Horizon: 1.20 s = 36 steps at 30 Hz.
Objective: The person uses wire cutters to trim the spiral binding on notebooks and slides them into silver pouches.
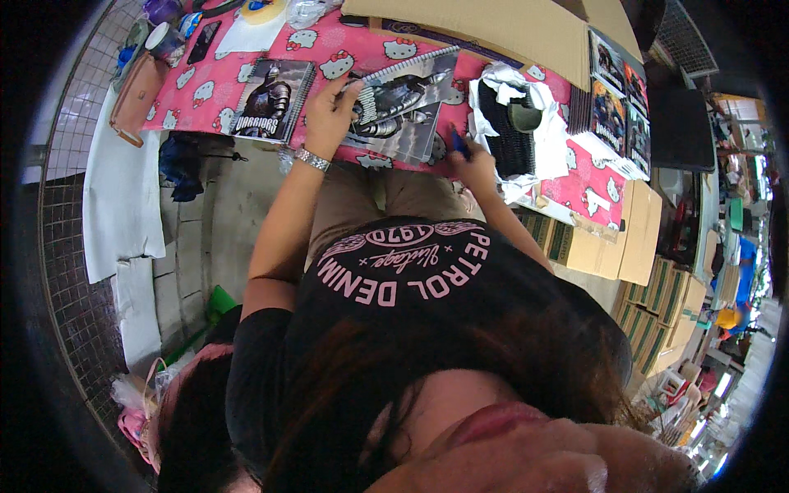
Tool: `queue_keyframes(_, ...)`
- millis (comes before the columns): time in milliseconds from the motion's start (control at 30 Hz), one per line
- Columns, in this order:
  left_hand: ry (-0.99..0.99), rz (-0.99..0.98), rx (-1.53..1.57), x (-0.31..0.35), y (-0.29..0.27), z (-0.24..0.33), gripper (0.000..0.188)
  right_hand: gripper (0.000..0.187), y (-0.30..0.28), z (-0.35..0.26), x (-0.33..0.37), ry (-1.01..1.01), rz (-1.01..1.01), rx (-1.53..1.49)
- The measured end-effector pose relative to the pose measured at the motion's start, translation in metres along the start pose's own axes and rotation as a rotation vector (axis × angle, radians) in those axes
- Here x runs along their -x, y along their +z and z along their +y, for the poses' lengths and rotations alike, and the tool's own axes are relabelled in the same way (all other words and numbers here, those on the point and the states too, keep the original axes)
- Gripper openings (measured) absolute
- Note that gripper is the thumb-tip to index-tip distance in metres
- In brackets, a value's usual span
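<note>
My left hand (330,113), with a metal watch at the wrist, grips the left edge of a spiral notebook (407,90). That notebook lies tilted, its white coil along the upper edge and an armoured figure on its dark cover. Under it, and nearer to me, lies a similar grey printed cover or notebook (401,140). My right hand (475,164) is closed around a small dark blue tool (460,145), just right of the covers; its exact kind is unclear. Another spiral notebook (271,103) lies left of my left hand, coil on its right side.
The table has a pink patterned cover (197,94). Black ribbed coils (503,123) lie in white paper at the right, with a dark greenish piece on them. Stacked notebooks (610,115) stand farther right. A cardboard box (485,25) is behind; a brown wallet (136,94) and phone (204,43) lie left.
</note>
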State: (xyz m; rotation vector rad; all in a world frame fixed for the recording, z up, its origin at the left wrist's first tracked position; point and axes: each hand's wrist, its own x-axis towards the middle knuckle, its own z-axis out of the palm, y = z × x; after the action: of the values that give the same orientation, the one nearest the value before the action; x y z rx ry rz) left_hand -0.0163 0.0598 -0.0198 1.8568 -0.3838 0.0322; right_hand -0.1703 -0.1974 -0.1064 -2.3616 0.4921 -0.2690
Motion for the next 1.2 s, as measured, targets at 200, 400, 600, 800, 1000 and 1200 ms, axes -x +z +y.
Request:
queue_keyframes(200, 0.134, 0.095, -0.007, 0.003, 0.006, 0.006, 0.023, 0.064, -0.046, -0.09, 0.007, -0.482, -0.025, -0.26)
queue_keyframes(400, 0.104, 0.063, 0.059, 0.004, 0.007, -0.01, 0.021, 0.07, -0.032, -0.152, -0.009, -0.711, -0.12, -0.159)
queue_keyframes(600, 0.137, 0.042, -0.063, 0.004, 0.002, -0.015, 0.021, 0.066, -0.026, -0.161, -0.019, -0.805, -0.076, 0.005)
queue_keyframes(800, 0.204, 0.029, -0.044, 0.009, 0.001, -0.012, 0.021, 0.05, -0.043, -0.172, -0.021, 0.121, -0.798, -0.784)
queue_keyframes(1000, 0.265, 0.152, -0.145, 0.009, -0.011, 0.002, 0.023, 0.049, -0.027, -0.166, 0.003, 0.028, -0.659, -0.994)
queue_keyframes(1200, 0.69, 0.253, -0.515, -0.05, -0.117, 0.096, 0.016, 0.053, -0.014, -0.039, 0.007, -0.083, -0.15, -0.237)
